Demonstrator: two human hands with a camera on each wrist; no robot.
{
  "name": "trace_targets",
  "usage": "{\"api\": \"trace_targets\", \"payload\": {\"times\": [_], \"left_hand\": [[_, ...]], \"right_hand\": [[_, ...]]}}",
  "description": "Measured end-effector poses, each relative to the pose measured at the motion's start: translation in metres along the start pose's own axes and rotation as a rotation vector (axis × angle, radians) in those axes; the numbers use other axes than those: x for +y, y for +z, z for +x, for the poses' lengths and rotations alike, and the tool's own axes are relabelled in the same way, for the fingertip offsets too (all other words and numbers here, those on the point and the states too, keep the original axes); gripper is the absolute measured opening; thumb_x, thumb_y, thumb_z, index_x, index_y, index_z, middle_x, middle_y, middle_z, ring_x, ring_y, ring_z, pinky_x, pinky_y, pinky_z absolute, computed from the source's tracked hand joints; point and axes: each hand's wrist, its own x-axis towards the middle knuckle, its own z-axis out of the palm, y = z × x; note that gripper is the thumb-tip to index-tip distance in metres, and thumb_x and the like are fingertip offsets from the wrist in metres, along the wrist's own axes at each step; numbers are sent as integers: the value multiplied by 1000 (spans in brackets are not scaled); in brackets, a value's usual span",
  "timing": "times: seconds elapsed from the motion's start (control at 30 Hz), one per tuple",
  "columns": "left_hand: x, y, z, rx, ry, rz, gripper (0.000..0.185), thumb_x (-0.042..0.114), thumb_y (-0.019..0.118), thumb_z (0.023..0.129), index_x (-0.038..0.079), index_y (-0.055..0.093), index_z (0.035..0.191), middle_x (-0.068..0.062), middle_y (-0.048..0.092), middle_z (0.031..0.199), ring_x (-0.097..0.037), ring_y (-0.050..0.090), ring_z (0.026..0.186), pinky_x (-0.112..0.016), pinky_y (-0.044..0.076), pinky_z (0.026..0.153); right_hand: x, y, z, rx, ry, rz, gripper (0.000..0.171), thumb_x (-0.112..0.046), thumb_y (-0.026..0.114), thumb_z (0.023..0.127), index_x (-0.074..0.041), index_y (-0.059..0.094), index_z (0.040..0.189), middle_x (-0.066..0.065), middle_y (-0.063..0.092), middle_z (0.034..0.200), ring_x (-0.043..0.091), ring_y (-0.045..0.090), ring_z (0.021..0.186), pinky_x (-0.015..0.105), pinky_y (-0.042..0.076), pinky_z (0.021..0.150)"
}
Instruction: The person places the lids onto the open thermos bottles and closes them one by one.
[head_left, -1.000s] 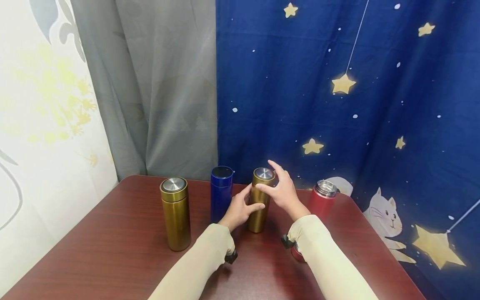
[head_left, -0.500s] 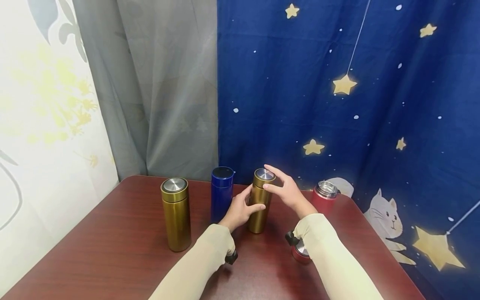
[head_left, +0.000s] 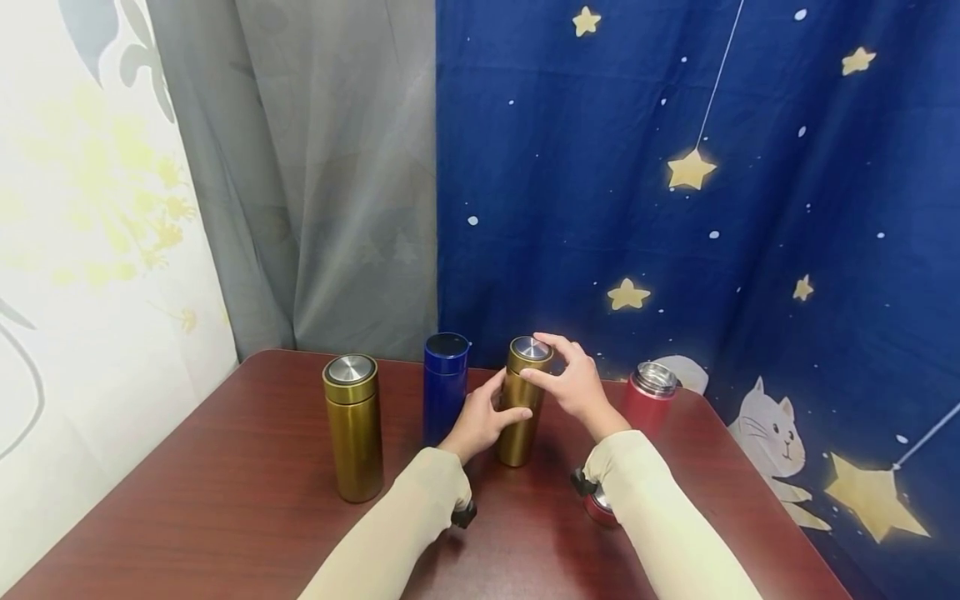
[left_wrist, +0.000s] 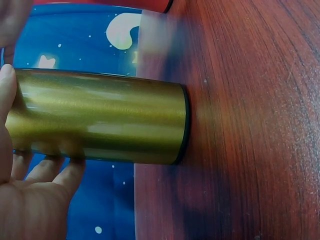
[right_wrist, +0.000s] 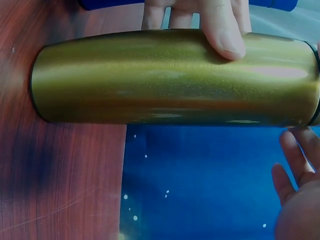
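Gold flask (head_left: 517,396) is standing upright on the bench (head_left: 225,517), right between the two hands. Left grip (head_left: 478,423) is wrapped round the body from the left side, thumb across the near face and fingers on the far side. Right grip (head_left: 573,385) comes in from the other side and is pinching the cap (head_left: 529,348) up top, thumb on the near side and a finger over the far edge. Both forearms reach forward, angled inward.

Compared with a second ago, the right fingers have dropped from above the cap down onto it; left grip looks pretty much the same. More of the red lid (head_left: 600,507) peeks out from under the right sleeve (head_left: 637,475) now, too.

Blue flask (head_left: 445,392) is just beyond the left grip, another gold bottle (head_left: 356,442) sits further left of it, and the open-mouthed red flask (head_left: 648,404) is right of the right grip.
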Motion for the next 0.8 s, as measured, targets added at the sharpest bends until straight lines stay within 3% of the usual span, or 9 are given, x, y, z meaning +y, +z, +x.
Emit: {"api": "trace_targets", "payload": {"times": [0.2,0.37,0.57,0.7,0.8], "left_hand": [[-1,1,0,6,3,1,78,20,77,85,12,36,151,-9,56,137,-22,59,117,-37,47,97],[-1,1,1,12,24,-6,77,20,77,85,10,37,150,-12,56,136,-27,59,117,-42,47,96],[1,0,2,1,-1,-3,79,20,77,85,11,35,151,-9,54,139,-22,57,120,-38,45,99],[1,0,1,5,8,-4,79,20,78,84,9,35,151,-11,55,138,-25,57,120,-40,45,99],[1,0,0,10,15,0,79,19,78,84,9,36,150,-12,55,137,-27,57,120,-41,46,98]], "right_hand": [[-4,6,0,35,22,-62,66,-39,86,72,-11,58,125,11,61,116,30,54,108,50,45,89],[-4,9,-2,27,25,-35,68,-38,84,75,-12,55,131,12,58,125,31,50,114,52,42,95],[4,6,-5,-81,-1,170,67,-24,74,86,-19,45,146,10,49,142,30,43,129,57,34,103],[5,3,-5,-125,-14,298,64,-13,71,88,-11,43,147,13,48,143,31,41,132,56,30,107],[-9,-3,-7,-134,-16,311,62,-7,71,87,-2,45,143,19,53,136,36,50,123,55,38,102]]}}
